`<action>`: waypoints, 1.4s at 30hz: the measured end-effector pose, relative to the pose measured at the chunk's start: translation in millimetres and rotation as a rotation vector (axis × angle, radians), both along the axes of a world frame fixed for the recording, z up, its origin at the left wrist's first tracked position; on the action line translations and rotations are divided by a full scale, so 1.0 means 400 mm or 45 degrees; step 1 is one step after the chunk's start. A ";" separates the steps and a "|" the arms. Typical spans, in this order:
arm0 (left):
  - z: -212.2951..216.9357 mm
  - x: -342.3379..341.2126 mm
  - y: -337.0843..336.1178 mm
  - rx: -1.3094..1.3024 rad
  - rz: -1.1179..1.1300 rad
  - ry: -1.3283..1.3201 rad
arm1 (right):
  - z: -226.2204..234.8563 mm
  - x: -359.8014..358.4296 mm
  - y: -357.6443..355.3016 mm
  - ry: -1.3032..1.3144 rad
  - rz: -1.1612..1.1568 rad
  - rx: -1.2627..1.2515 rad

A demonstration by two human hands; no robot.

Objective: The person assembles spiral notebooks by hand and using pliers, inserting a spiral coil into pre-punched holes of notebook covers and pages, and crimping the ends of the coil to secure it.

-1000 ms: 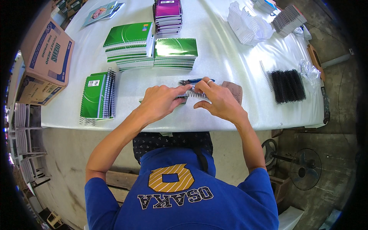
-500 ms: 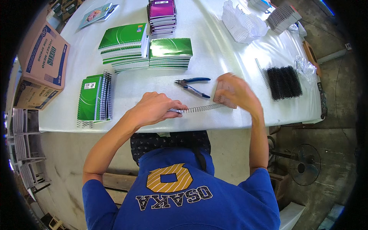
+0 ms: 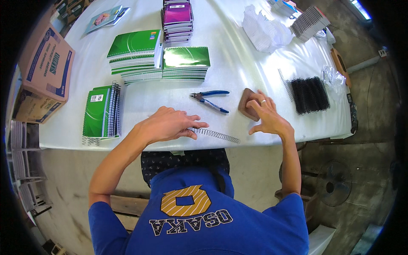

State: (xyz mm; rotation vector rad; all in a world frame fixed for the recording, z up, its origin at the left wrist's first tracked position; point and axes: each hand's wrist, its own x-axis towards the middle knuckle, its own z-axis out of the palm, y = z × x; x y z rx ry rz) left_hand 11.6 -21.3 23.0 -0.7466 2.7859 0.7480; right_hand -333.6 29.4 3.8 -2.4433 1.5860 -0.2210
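Observation:
My left hand [image 3: 173, 124] is closed, fingers pinching a thin metal spiral binding coil [image 3: 219, 135]. The coil's free end slants right across the white table, toward its front edge. Beside that end, my right hand [image 3: 268, 117] has its fingers apart, fingertips at the right edge of a small brown block [image 3: 246, 104] that lies on the cloth. Thumb and fingers are not wrapped round the block. Blue-handled cutting pliers [image 3: 211, 101] lie with their handles spread, between the two hands and a little farther off.
Green notebooks stand in stacks [image 3: 185, 63], with a smaller pile [image 3: 97, 111] at left. Purple notebooks [image 3: 177, 15] rise behind. Black coils [image 3: 310, 95] lie right, near crumpled white paper [image 3: 265, 32]. A cardboard box [image 3: 46, 68] stands at the left edge.
My right hand has opened and drawn back toward me, leaving the brown block on the table. The coil's right end has swung toward the front edge. My left hand still holds the coil.

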 end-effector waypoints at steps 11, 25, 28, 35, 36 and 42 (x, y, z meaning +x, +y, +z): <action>0.027 0.020 0.015 -0.147 0.405 -0.012 | 0.066 0.214 -0.128 -0.811 0.704 0.886; -0.005 0.064 -0.018 -0.367 0.442 0.125 | 0.009 0.232 -0.173 -1.119 0.714 0.924; -0.013 0.073 -0.013 -0.395 0.492 0.145 | 0.015 0.237 -0.186 -1.058 0.658 0.877; -0.022 0.085 -0.019 -0.333 0.559 0.270 | 0.017 0.264 -0.196 -1.492 0.852 1.030; -0.021 0.083 -0.020 -0.300 0.597 0.319 | 0.019 0.260 -0.201 -1.483 0.858 1.035; -0.047 0.087 -0.028 -0.034 0.799 0.634 | 0.024 0.255 -0.211 -1.378 0.686 1.056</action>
